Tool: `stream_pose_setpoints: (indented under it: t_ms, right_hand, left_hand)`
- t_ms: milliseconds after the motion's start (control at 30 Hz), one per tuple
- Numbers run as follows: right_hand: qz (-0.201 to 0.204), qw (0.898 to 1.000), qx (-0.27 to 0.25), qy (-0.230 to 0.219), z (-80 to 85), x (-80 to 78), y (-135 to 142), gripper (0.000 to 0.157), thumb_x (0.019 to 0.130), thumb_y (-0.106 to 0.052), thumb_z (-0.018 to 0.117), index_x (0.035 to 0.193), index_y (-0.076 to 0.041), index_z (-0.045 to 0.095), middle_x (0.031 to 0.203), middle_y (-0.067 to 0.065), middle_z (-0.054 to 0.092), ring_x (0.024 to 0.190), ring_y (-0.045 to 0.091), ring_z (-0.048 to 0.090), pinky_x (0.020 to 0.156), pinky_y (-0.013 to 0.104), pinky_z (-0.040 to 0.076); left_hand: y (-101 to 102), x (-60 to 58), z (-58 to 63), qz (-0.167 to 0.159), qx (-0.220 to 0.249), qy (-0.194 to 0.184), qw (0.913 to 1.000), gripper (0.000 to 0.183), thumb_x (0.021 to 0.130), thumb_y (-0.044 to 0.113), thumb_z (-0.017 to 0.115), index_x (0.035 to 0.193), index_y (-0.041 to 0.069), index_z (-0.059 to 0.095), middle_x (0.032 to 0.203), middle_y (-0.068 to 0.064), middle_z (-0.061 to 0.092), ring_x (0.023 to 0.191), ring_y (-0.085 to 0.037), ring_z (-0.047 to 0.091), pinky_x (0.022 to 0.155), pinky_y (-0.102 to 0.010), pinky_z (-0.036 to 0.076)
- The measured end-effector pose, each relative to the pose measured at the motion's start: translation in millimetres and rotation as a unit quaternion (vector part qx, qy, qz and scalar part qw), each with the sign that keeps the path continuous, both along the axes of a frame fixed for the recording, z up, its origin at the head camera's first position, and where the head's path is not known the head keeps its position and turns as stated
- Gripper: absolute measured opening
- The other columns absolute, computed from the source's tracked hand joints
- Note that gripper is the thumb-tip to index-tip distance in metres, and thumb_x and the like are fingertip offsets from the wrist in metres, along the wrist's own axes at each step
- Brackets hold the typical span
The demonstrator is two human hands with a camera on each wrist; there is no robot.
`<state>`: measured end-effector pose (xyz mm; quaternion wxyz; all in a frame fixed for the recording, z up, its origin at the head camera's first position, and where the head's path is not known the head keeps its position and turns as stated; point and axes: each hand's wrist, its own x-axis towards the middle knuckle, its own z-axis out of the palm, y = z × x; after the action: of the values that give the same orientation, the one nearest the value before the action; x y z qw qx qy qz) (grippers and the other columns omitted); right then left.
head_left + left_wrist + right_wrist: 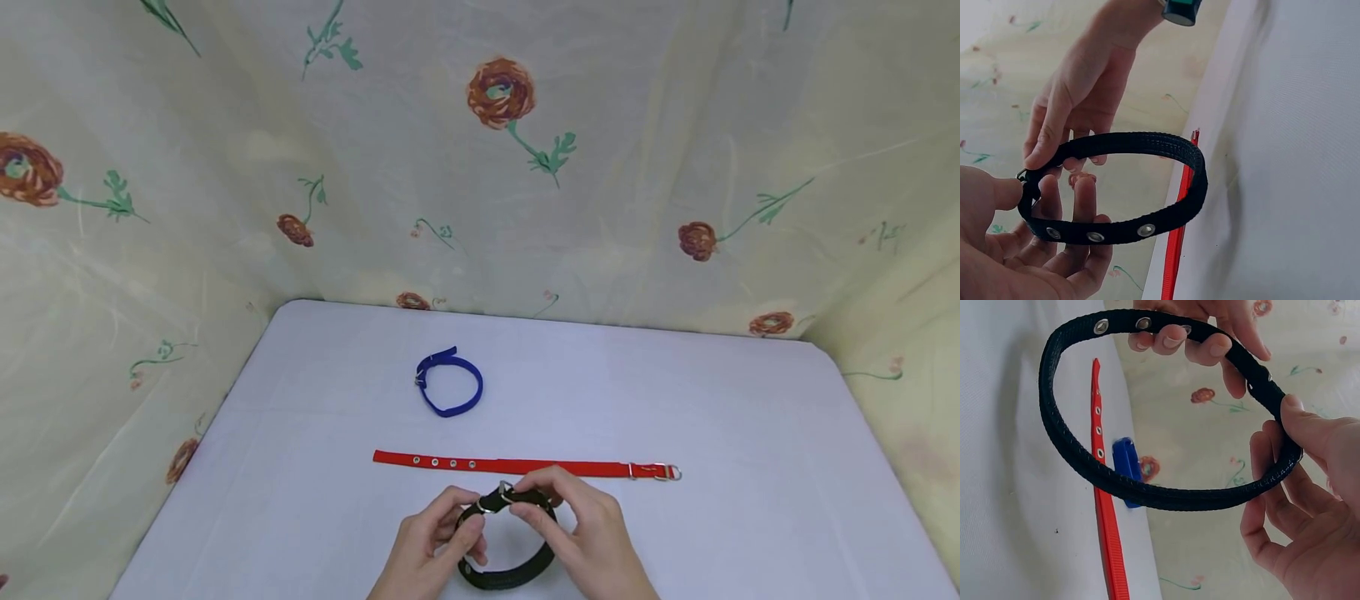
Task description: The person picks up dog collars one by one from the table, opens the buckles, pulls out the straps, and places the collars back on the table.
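A black collar (512, 577) with metal eyelets is closed into a loop, held by both hands over the near part of the table. My left hand (438, 542) grips its left side beside the metal buckle (504, 492). On the other side, my right hand (585, 529) pinches the band just right of the buckle between thumb and fingers. The left wrist view shows the eyelets along the band (1095, 237) near the left fingers. From the right wrist, the right thumb (1310, 428) presses on the strap.
A red collar (525, 467) lies stretched out straight just beyond the hands, its buckle end to the right. Farther back, a blue collar (480, 383) lies buckled in a loop. The white table (750, 417) is bordered by flower-patterned cloth (600, 167).
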<state>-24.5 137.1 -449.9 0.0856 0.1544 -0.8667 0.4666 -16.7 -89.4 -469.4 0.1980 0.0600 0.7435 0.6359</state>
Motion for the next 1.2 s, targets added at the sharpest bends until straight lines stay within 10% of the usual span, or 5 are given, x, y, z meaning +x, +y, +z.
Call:
stream_pose_setpoints:
  t_ms: [400, 867, 1200]
  right_hand:
    - [0.042, 0.999, 0.008, -0.024, 1.3, 1.2, -1.6, 0.024, 0.093, -0.026, 0.085, 0.113, -0.026, 0.071, 0.101, -0.024, 0.074, 0.083, -0.005, 0.064, 0.077, 0.023, 0.061]
    - [-0.038, 0.999, 0.003, 0.03, 1.3, 0.1, 3.7, 0.032, 0.089, -0.014, 0.088, 0.112, -0.029, 0.071, 0.097, -0.023, 0.075, 0.082, -0.002, 0.065, 0.075, 0.022, 0.059]
    - [-0.026, 0.996, -0.037, -0.072, 5.7, -4.3, 36.9, 0.02, 0.112, -0.016, 0.059, 0.132, -0.017, 0.059, 0.098, -0.01, 0.07, 0.082, 0.006, 0.07, 0.081, 0.023, 0.055]
  left_hand:
    - [-1.1, -0.5, 0.0, -0.004, 0.011, 0.0, 0.9999, 0.034, 0.11, 0.038, 0.062, 0.128, 0.01, 0.063, 0.094, -0.022, 0.076, 0.077, -0.01, 0.074, 0.085, -0.021, 0.06]
    - [-3.4, -0.3, -0.5, -0.001, -0.022, 0.001, 0.9998, 0.032, 0.11, 0.038, 0.063, 0.129, 0.013, 0.066, 0.083, -0.023, 0.073, 0.069, -0.012, 0.073, 0.085, -0.02, 0.055]
    - [-23.5, -9.9, 3.2, 0.067, 0.063, -0.074, 0.9931, 0.043, 0.111, 0.043, 0.059, 0.132, 0.007, 0.05, 0.108, -0.02, 0.078, 0.102, -0.024, 0.079, 0.11, -0.04, 0.055]
